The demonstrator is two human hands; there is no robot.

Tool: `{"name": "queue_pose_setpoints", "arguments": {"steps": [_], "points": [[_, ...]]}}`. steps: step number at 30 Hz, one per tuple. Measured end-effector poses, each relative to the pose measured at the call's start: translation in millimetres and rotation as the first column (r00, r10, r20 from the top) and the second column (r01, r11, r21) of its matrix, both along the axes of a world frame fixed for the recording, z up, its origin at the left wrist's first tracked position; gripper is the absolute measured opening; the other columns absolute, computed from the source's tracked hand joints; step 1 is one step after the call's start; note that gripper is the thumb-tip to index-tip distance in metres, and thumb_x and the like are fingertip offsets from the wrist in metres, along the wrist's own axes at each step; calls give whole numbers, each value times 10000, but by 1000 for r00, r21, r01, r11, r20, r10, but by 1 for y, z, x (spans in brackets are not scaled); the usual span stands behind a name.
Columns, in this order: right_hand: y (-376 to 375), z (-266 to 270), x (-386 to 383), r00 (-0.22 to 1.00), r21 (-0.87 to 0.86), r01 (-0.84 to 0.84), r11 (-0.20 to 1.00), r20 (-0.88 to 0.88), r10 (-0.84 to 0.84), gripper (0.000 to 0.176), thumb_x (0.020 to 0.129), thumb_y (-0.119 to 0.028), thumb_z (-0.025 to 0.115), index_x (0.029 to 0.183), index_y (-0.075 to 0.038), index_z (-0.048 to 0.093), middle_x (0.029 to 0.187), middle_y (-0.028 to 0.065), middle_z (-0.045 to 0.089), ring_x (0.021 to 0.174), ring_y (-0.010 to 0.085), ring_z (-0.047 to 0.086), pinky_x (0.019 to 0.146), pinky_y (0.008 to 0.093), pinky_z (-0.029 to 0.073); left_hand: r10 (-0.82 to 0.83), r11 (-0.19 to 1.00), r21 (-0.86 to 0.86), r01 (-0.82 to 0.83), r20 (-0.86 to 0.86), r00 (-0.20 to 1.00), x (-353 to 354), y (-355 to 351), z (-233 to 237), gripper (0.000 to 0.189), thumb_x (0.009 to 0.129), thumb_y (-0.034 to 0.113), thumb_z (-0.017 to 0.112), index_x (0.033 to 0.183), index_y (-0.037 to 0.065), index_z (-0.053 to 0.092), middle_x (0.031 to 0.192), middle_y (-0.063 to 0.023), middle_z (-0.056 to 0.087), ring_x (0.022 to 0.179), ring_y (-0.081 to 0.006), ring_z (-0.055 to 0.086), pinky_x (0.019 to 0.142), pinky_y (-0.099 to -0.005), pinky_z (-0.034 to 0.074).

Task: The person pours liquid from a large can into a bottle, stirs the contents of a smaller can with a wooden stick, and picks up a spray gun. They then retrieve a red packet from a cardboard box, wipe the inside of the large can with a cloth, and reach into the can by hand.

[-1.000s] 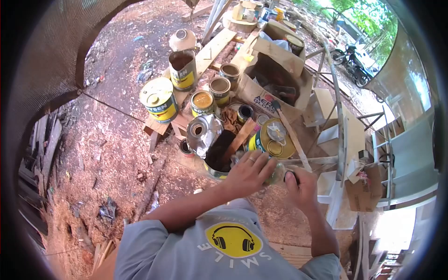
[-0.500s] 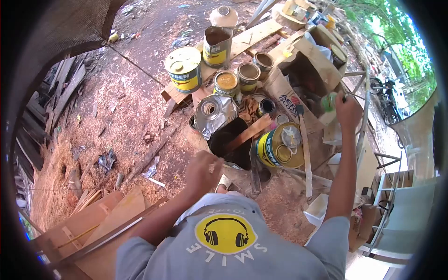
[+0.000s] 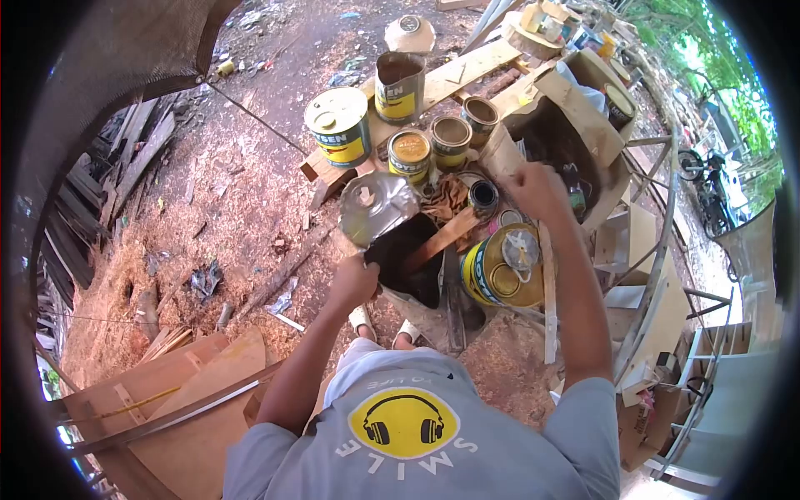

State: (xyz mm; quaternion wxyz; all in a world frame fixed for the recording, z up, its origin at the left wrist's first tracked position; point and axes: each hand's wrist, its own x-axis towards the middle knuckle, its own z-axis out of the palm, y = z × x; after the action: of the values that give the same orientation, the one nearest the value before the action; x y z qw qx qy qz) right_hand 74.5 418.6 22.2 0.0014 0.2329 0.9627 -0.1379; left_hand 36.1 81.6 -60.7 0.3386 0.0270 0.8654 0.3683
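Observation:
My left hand [image 3: 355,279] is closed at the near left edge of the dark open container [image 3: 407,265], its fingers on the rim. Over that container's far left side leans a crumpled silver metal lid [image 3: 375,207]. A flat wooden stick [image 3: 446,240] rests across the container. My right hand [image 3: 533,190] is above the open cardboard box's near edge, fingers curled; what it holds, if anything, is hidden. Close by are a small can with dark contents [image 3: 482,195] and a large yellow can [image 3: 508,265] with a clear lid on top.
Several paint cans stand farther back, among them a closed large one [image 3: 337,125] and an open tall one [image 3: 400,87]. A cardboard box [image 3: 575,133] is at the right. Wooden boards [image 3: 200,400] lie at lower left, and a metal frame [image 3: 658,283] curves along the right.
My left hand has come down onto the container's edge. My right hand has moved left from the box's far right, and the green item it held there is no longer seen in it.

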Motion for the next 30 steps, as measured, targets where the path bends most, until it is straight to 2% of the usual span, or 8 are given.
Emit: {"name": "queue_pose_setpoints", "arguments": {"steps": [3, 5, 8, 13, 17, 21, 24, 30], "points": [[-32, -10, -20, 990, -44, -131, 990, 45, 133, 285, 859, -315, 595, 878, -43, 678, 949, 203, 683, 937, 372, 656, 832, 480, 515, 54, 995, 81, -54, -4, 999, 10, -21, 9, 232, 861, 108, 485, 841, -65, 638, 611, -136, 651, 491, -204, 636, 479, -339, 501], [-43, -57, -42, 981, -30, -191, 981, -29, 190, 251, 865, -255, 572, 965, -43, 664, 1001, 204, 672, 961, 377, 648, 850, 469, 515, 136, 984, 114, -140, 45, 990, 14, -42, 13, 232, 867, 101, 483, 827, -74, 628, 603, -139, 645, 466, -205, 622, 437, -331, 482], [-69, -99, -77, 968, -52, -212, 976, 126, 217, 268, 877, -198, 546, 1081, -46, 630, 1146, 195, 632, 1049, 364, 627, 885, 454, 520, 207, 966, 136, -219, 100, 973, 15, -76, 16, 235, 863, 92, 485, 828, -84, 636, 582, -134, 624, 457, -200, 609, 430, -326, 481], [-102, -166, -92, 886, 27, 10, 1000, 463, -21, 363, 906, -184, 540, 1254, -95, 593, 1339, 153, 536, 1210, 339, 554, 961, 475, 496, 298, 946, 123, -301, 44, 954, 19, -122, 15, 223, 853, 79, 498, 801, -94, 628, 582, -133, 622, 447, -197, 604, 413, -327, 473], [-90, -189, -100, 949, 36, 11, 999, 314, -22, 260, 896, -143, 538, 1071, -39, 700, 1142, 208, 660, 1046, 382, 647, 874, 480, 539, 405, 898, 157, -411, 68, 912, 22, -153, -2, 226, 850, 77, 503, 764, -97, 619, 576, -140, 619, 443, -201, 604, 406, -326, 468], [-80, -131, -99, 990, 109, 29, 994, 135, -44, 175, 816, -154, 622, 860, -6, 704, 975, 250, 684, 951, 395, 666, 824, 458, 542, 447, 869, 174, -464, 128, 885, 15, -168, -3, 226, 852, 80, 505, 756, -91, 616, 573, -140, 619, 442, -201, 603, 407, -325, 465], [-60, -97, -92, 999, 209, 53, 976, -4, -53, 188, 792, -165, 635, 832, 11, 686, 942, 243, 687, 921, 411, 665, 807, 476, 539, 410, 893, 143, -426, 130, 903, 6, -170, -4, 217, 857, 81, 505, 765, -81, 615, 576, -133, 622, 445, -192, 605, 413, -321, 466], [-52, 29, -58, 987, 73, 159, 985, -46, -156, 240, 781, -190, 650, 893, 22, 656, 975, 216, 693, 884, 352, 688, 781, 435, 550, 312, 932, 143, -333, 150, 938, -9, -147, 1, 216, 872, 93, 521, 781, -80, 614, 583, -138, 623, 466, -194, 616, 449, -331, 481]]}}
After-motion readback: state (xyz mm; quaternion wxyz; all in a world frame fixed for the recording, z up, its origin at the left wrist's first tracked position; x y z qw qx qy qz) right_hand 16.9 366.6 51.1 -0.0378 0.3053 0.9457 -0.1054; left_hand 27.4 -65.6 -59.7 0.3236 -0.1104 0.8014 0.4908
